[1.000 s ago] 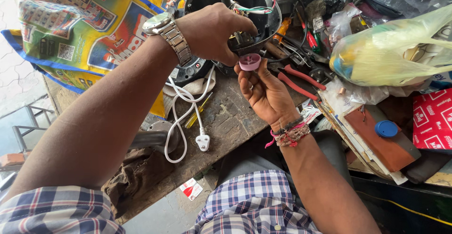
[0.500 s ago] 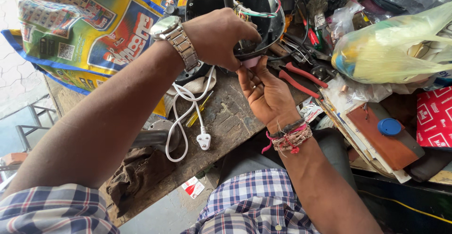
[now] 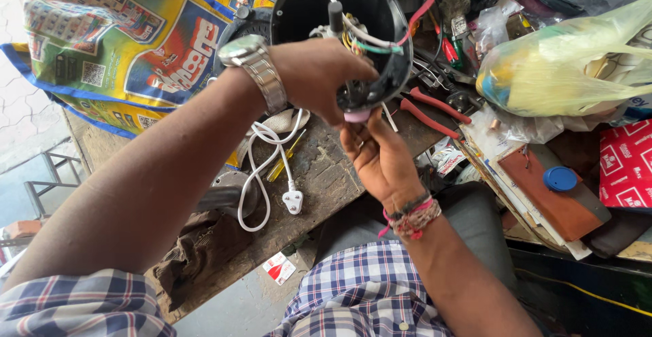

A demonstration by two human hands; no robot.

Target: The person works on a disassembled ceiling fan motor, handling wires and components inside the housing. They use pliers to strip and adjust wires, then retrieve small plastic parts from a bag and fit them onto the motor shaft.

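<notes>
Over the workbench (image 3: 326, 174), left hand (image 3: 319, 79) fingers grip upturned black housing (image 3: 339, 38); right hand (image 3: 380, 157) fingers pinch pink knob (image 3: 356, 116).

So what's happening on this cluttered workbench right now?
A person is working on an opened black appliance housing with loose wires inside. The left hand grips the housing's rim, while the right hand presses a small pink knob against its lower edge. A white power cord trails over the wooden bench, and red-handled pliers lie nearby.
</notes>
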